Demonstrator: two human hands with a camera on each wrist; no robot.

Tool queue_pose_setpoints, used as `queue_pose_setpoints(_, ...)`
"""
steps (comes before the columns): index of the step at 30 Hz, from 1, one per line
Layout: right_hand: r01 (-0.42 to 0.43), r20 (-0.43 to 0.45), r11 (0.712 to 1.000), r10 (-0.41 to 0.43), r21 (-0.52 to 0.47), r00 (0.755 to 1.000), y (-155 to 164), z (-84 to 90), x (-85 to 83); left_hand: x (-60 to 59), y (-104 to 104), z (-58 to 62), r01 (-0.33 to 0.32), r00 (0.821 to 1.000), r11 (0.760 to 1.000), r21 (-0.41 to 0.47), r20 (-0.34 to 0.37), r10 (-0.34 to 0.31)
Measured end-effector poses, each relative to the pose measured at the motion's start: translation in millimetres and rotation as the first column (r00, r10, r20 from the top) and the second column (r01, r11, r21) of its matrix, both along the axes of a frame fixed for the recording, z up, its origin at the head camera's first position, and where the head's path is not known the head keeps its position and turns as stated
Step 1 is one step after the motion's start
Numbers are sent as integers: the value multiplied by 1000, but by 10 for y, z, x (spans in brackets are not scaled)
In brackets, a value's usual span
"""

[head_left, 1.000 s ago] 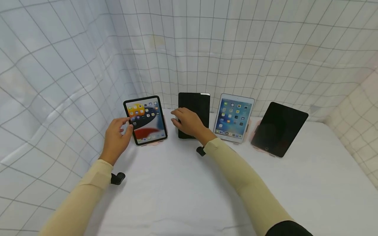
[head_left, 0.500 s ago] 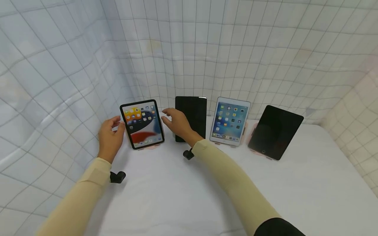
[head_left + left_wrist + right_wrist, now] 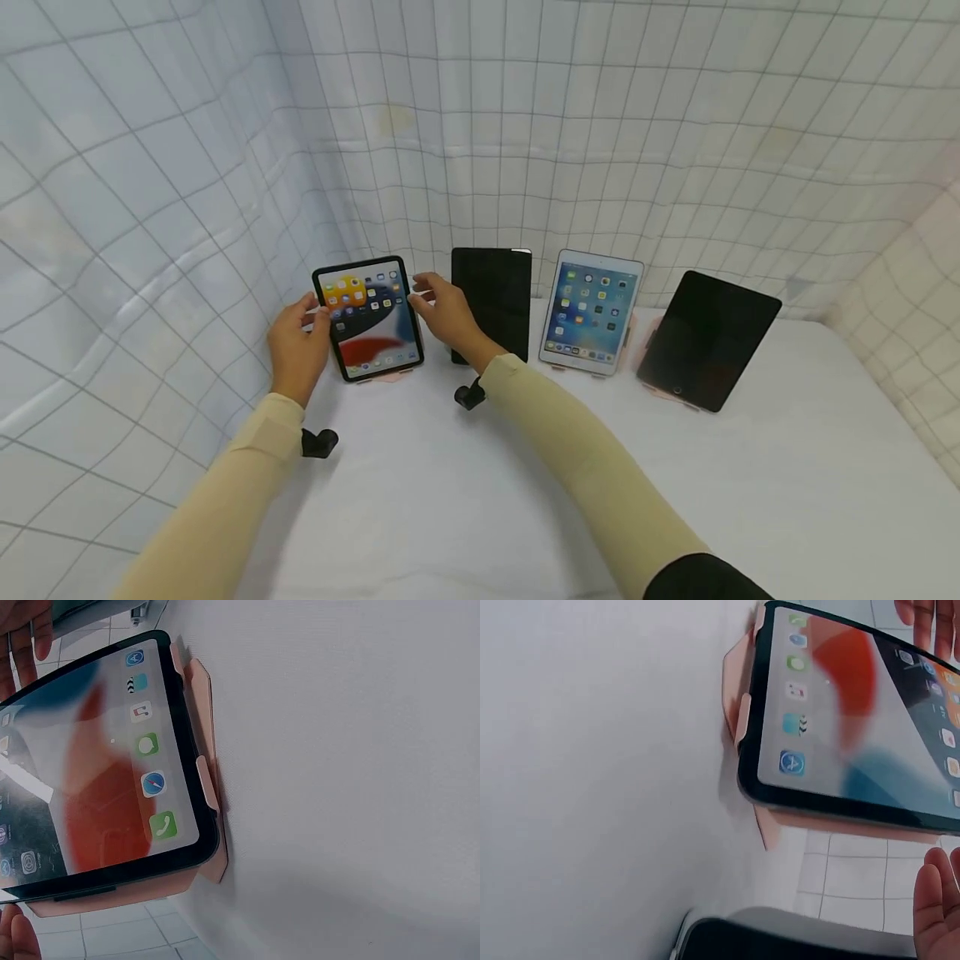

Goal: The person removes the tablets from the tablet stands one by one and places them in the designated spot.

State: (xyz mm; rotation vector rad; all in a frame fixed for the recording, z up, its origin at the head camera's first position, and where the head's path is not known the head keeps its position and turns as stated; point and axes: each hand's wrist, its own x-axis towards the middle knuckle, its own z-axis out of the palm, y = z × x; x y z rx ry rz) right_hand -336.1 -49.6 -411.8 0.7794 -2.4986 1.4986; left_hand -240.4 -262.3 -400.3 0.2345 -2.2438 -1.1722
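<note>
The head view looks down across the bench (image 3: 420,500) to its far edge; both wrist views, near and sideways, share the leftmost tablet (image 3: 371,321).

We see white cloth (image 3: 487,125) with dark grid lines standing round a white counter (image 3: 802,475) under soft light.

Black-rimmed tablet (image 3: 369,318), seemingly peach-pink stand (image 3: 201,705), white-rimmed tablet (image 3: 591,312), cream sleeves (image 3: 573,442), grey-gridded white backdrop (image 3: 562,125)

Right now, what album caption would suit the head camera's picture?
Left hand and right hand flank a lit, black-bezeled iPad, leftmost of four tablets in a row.
</note>
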Motion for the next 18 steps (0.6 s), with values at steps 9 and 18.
queue_pose_setpoints(9, 37, 128, 997, -28, -69, 991, -82, 18, 36, -44, 10, -29, -27, 1000, 999, 43, -12, 27)
queue_pose_setpoints(18, 41, 79, 996, -35, -73, 996, -106, 17, 12, -88, 18, -41, -23, 1000, 994, 107, 11, 22)
